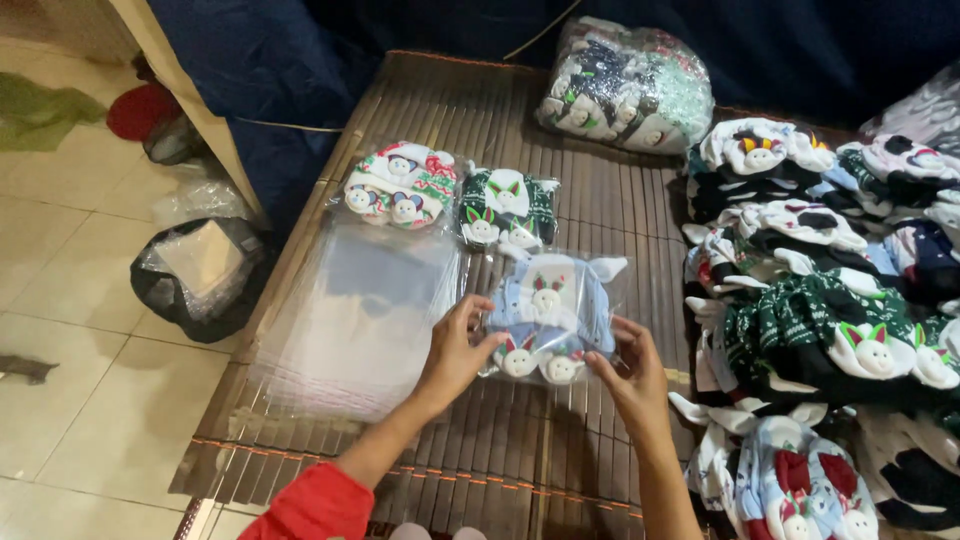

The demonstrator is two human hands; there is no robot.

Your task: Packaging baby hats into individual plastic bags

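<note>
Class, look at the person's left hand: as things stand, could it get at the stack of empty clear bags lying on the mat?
Probably yes. The left hand grips the bagged blue socks, right beside the stack of clear bags, with nothing lying between them.

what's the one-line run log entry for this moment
left hand: holds bagged blue socks | right hand: holds same bag | beside: clear bag stack | surface: slatted mat

Sock packet point(547, 315) between both hands; empty bags point(350, 320) left; sock pile point(830, 330) right
</note>
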